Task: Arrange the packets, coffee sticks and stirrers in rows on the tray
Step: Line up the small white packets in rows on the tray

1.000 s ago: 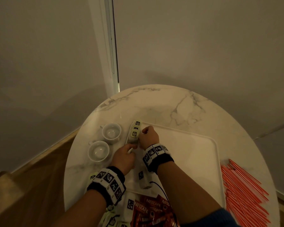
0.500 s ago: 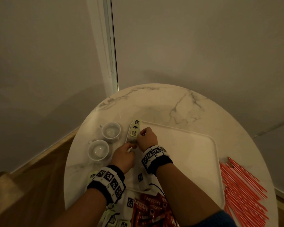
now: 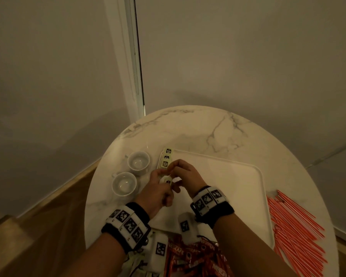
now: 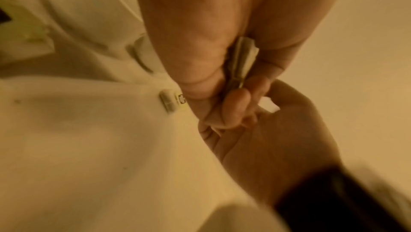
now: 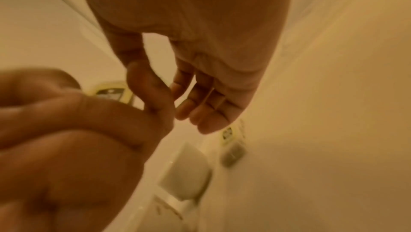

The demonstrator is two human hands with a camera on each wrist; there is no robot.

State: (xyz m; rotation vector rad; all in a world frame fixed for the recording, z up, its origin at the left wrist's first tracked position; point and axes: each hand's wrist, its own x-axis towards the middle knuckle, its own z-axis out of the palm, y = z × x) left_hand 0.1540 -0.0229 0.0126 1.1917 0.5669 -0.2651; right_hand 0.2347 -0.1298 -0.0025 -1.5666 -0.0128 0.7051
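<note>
Three small pale packets [image 3: 166,157] lie in a row at the far left corner of the white tray [image 3: 257,176]. My left hand [image 3: 164,182] hovers just short of that row and grips a thin stack of packets [image 4: 241,60] between thumb and fingers. My right hand [image 3: 175,172] meets it from the right. Its thumb and forefinger seem to pinch the end of a packet [image 4: 269,107] in that stack, though blur hides the contact. Red coffee sticks [image 3: 192,256] are heaped at the table's near edge. Orange stirrers [image 3: 294,226] are piled right of the tray.
Two white cups [image 3: 138,161] [image 3: 124,183] stand on the round marble table [image 3: 198,126], left of the tray. More pale packets [image 3: 132,264] lie under my left wrist at the near edge. Grey walls close in behind the table.
My right hand has drawn back from the packet row to meet the left hand. The left hand has lifted slightly with its stack.
</note>
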